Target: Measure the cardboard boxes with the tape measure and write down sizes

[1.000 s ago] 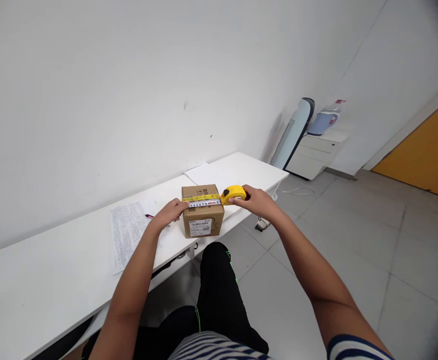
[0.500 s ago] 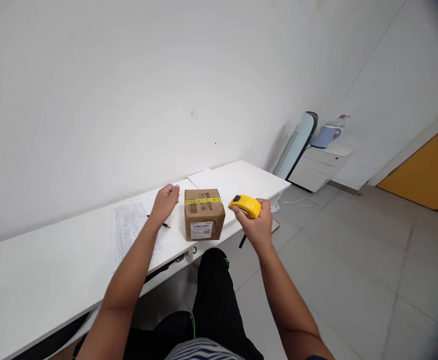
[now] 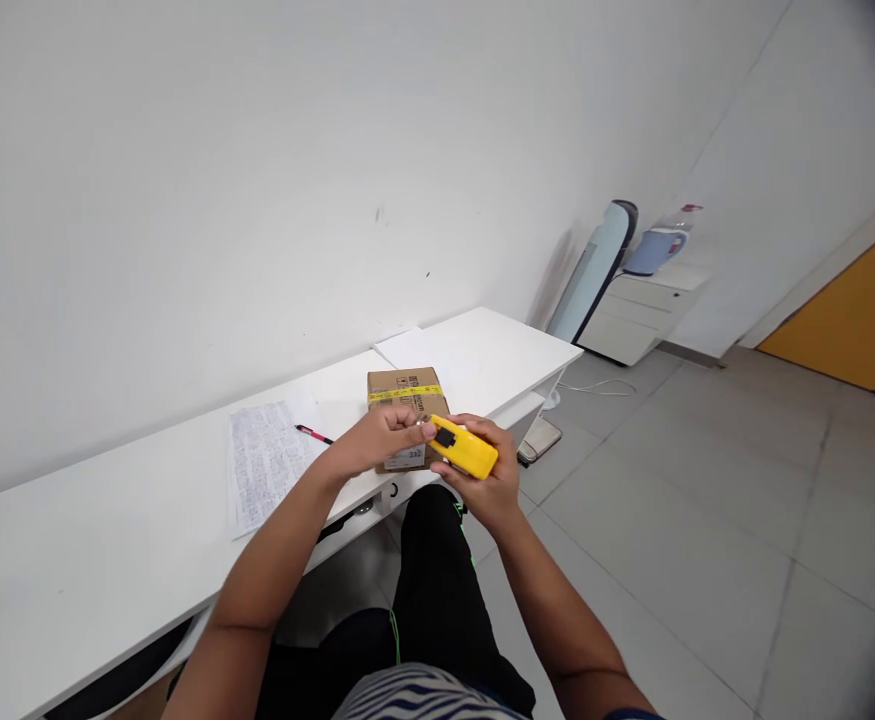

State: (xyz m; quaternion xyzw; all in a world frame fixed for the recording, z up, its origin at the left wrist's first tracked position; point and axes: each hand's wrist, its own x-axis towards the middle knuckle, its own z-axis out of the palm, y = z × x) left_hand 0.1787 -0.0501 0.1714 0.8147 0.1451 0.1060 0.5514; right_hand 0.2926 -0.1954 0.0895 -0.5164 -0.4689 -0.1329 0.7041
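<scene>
A yellow tape measure (image 3: 465, 450) with a black patch at one end is wrapped in the fingers of my right hand (image 3: 498, 478). My left hand (image 3: 386, 440) is closed in a pinch at the tape measure's front end; the blade tip there is too small to make out. Both hands are in front of a brown cardboard box (image 3: 398, 382), which has yellow tape across its top. They cover much of its front face and white label. Left of the box, a red and black pen (image 3: 313, 434) lies partly behind my left wrist, near a handwritten sheet (image 3: 261, 460).
The box stands on a long white desk (image 3: 129, 520) against the wall. More white paper (image 3: 422, 345) lies behind it. To the right are a white drawer cabinet (image 3: 636, 315), a large plastic bottle (image 3: 658, 245) and a leaning light-blue panel (image 3: 591, 270). My knee is below the desk edge.
My left hand has moved right, from beside the box to the front end of the tape measure. My right hand has brought the tape measure left and down, before the box.
</scene>
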